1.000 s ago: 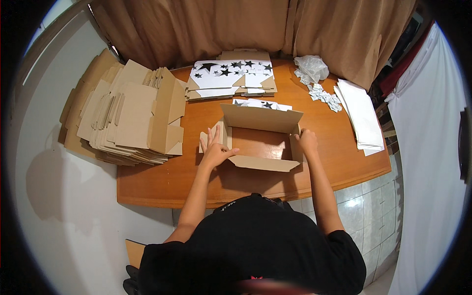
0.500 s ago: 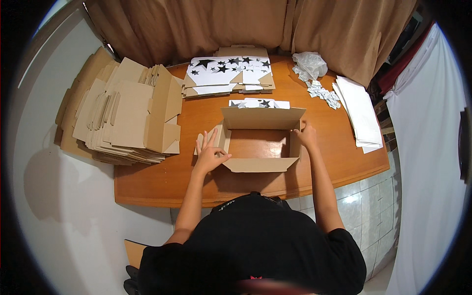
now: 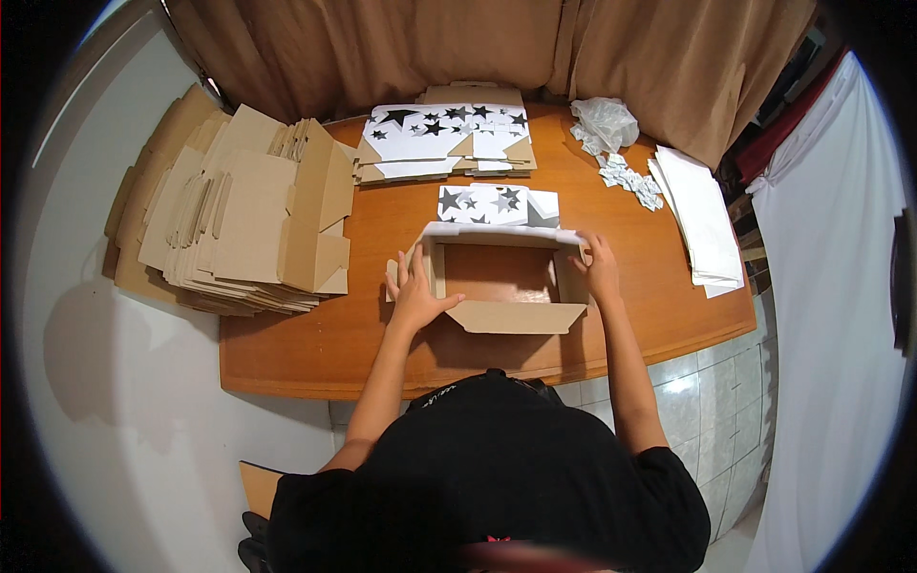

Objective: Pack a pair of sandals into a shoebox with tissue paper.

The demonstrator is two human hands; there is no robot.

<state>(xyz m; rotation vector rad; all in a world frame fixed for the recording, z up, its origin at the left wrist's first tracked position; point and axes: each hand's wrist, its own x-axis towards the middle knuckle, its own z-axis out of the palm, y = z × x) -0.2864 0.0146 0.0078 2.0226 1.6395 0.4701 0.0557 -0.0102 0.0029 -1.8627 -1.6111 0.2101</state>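
Observation:
An open cardboard box, brown inside, stands on the wooden table in front of me, and tabletop shows through its middle. Its far flap leans outward and bares a white outer face printed with black stars. At the box's left wall, my left hand rests with fingers spread and its thumb by the near flap. My right hand is closed around the far right corner, fingers bent over the edge.
Flattened brown cartons are piled at the left. Star-printed white cartons lie stacked at the back. Toward the right are a clear plastic bag, small crumpled pale pieces and white sheets. Brown curtains hang behind the table.
The box's far flap has swung outward, exposing more of the star print. My left hand has shifted slightly right and its thumb has parted from the fingers; my right hand stays at the corner.

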